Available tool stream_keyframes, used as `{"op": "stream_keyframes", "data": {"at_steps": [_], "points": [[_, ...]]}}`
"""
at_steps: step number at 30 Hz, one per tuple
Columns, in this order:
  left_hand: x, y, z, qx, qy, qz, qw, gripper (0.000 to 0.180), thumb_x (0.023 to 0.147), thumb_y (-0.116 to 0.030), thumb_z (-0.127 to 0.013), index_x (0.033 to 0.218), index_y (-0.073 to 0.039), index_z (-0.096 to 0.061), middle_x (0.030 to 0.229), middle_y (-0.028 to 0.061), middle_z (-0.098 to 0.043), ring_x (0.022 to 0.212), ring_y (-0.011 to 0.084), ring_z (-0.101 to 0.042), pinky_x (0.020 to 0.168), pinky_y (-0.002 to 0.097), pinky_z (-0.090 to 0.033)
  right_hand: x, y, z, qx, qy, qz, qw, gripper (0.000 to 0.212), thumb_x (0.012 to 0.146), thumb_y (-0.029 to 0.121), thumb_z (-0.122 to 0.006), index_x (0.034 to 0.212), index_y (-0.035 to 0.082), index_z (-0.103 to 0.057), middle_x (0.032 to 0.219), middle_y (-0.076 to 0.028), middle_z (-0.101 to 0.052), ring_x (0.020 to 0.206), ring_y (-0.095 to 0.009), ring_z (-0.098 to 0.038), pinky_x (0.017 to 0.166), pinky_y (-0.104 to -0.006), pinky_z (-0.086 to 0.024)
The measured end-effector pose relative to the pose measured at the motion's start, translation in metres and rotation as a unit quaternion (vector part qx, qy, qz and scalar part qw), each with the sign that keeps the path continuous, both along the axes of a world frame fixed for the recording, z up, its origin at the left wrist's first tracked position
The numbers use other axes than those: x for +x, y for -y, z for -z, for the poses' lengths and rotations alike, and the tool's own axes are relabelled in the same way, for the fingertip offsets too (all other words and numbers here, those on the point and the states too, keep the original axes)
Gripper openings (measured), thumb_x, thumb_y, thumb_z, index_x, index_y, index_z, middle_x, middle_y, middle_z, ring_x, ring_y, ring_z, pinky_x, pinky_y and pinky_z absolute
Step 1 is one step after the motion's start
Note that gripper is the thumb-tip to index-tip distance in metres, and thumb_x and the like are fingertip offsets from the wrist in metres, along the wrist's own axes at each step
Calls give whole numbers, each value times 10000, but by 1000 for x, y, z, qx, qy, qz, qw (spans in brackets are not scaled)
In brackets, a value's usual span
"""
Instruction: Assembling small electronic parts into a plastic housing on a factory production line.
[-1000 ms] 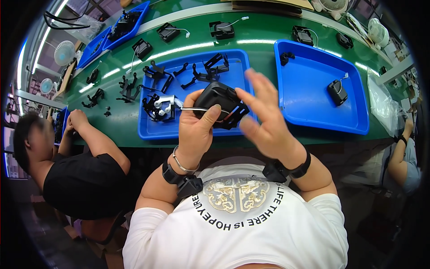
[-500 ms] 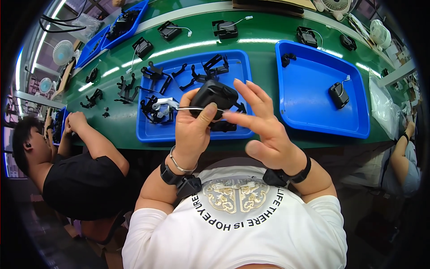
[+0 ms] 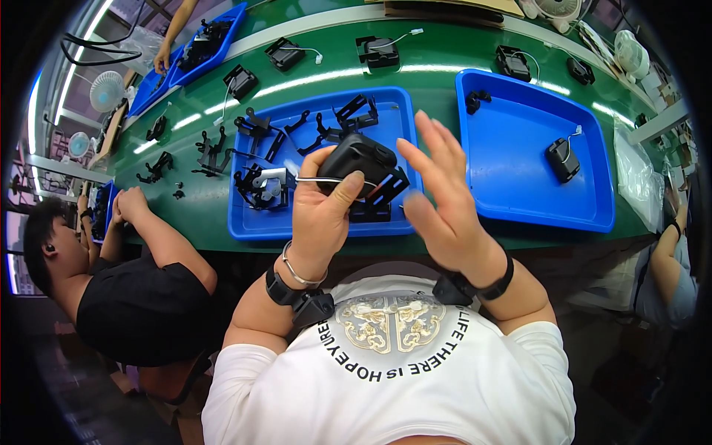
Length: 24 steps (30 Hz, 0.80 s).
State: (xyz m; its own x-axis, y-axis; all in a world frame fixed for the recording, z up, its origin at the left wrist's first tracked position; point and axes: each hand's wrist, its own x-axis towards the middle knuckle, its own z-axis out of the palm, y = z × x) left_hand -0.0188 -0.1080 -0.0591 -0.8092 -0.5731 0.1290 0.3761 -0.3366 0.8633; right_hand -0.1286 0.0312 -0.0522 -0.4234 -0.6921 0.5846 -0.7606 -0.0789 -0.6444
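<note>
My left hand (image 3: 320,204) is closed around a black plastic housing (image 3: 360,159), its thumb pressing a white cable (image 3: 317,179) against the side. A slotted black bracket (image 3: 389,187) shows at the housing's lower right; whether it is joined to it I cannot tell. Just right of the housing, my right hand (image 3: 449,200) is raised with fingers spread, holding nothing; its thumb is blurred. Both hands are above the near edge of a blue tray (image 3: 400,100), where several black brackets (image 3: 259,130) and a whitish part (image 3: 271,178) lie.
To the right, another blue tray (image 3: 534,200) contains a cabled black unit (image 3: 562,160). Similar housings (image 3: 378,52) line the far side of the green table (image 3: 437,78). A co-worker in black (image 3: 148,297) sits at left; another person's hand (image 3: 162,61) reaches into a far tray (image 3: 222,48).
My right hand has drawn away from the housing and turned upright, fingers higher. The bracket's slotted face now shows more fully. Another person's arm has entered at the upper left.
</note>
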Motion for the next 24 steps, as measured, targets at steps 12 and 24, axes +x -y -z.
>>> {"op": "stream_keyframes", "data": {"at_steps": [12, 24], "points": [[-15, -23, -14, -54, 32, -15, 998, 336, 846, -19, -581, 1142, -41, -425, 1021, 95, -570, 917, 171, -599, 766, 309, -537, -2, -22, -13, -68, -49, -57, 995, 513, 911, 383, -441, 1283, 29, -452, 1395, -186, -333, 1308, -359, -240, 1060, -436, -172], [-20, -78, -39, -73, 65, 4, 995, 402, 846, -49, -590, 1184, -64, -372, 1011, 90, -561, 814, 132, -590, 658, 242, -499, -42, -62, -11, -73, 138, -111, 981, 427, 890, 173, -523, 1275, 5, -443, 1261, -157, -473, 1172, -240, -439, 979, -337, -327]]}}
